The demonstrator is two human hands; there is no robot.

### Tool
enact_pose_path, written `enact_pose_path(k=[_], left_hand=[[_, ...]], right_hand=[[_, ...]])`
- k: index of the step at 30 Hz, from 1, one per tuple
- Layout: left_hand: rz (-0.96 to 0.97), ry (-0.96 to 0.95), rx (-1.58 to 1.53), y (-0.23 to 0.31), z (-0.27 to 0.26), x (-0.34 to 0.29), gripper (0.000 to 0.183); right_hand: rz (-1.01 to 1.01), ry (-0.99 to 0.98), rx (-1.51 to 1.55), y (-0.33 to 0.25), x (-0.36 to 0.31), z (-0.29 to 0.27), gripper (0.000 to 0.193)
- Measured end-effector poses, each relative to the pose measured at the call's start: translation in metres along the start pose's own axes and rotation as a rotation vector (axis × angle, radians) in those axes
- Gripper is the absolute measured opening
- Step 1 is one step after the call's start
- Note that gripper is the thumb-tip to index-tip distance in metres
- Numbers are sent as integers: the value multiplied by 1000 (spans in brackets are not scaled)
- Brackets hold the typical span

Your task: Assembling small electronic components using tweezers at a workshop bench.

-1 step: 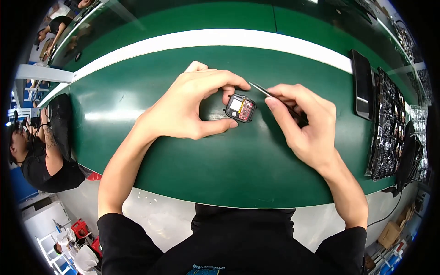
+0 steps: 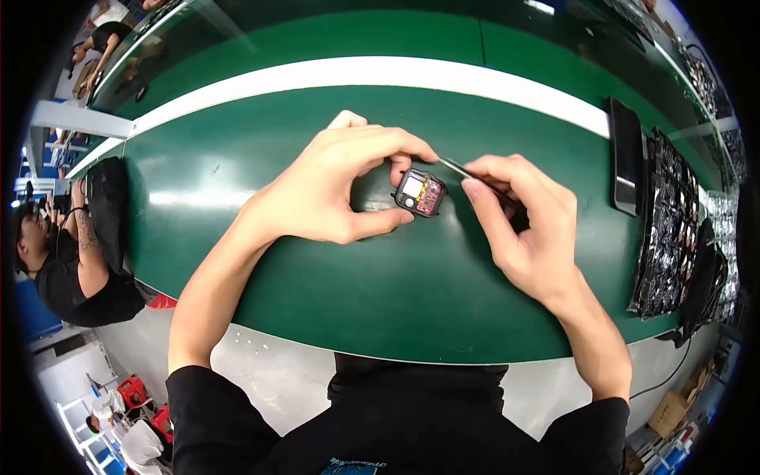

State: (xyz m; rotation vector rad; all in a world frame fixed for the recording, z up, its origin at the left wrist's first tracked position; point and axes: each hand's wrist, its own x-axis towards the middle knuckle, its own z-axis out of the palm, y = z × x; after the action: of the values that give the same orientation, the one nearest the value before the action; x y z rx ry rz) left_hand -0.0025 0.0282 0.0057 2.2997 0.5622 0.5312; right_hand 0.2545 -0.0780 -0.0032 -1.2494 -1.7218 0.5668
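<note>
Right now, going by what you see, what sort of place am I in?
Probably an electronics assembly workshop: your left hand steadies a small device with its insides exposed, your right hand holds a slim pointed tool, and a long green workbench lies beneath.

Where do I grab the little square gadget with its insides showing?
Probably pinch the small, square, black-rimmed gadget by opposite edges, from the left: its open face shows red and white parts, and the right hand holds a slim, dark, metallic-tipped tool to its right.
</note>
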Motion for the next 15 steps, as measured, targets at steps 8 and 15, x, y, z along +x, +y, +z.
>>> enact_pose_path(k=[8,15], left_hand=[[65,-1,-52,-11,14,-11,59],[71,-2,-65,-2,9,-8,56]], right_hand=[[51,-186,-195,-15,-9,13,52],[33,-180,-231,-18,-6,12,51]])
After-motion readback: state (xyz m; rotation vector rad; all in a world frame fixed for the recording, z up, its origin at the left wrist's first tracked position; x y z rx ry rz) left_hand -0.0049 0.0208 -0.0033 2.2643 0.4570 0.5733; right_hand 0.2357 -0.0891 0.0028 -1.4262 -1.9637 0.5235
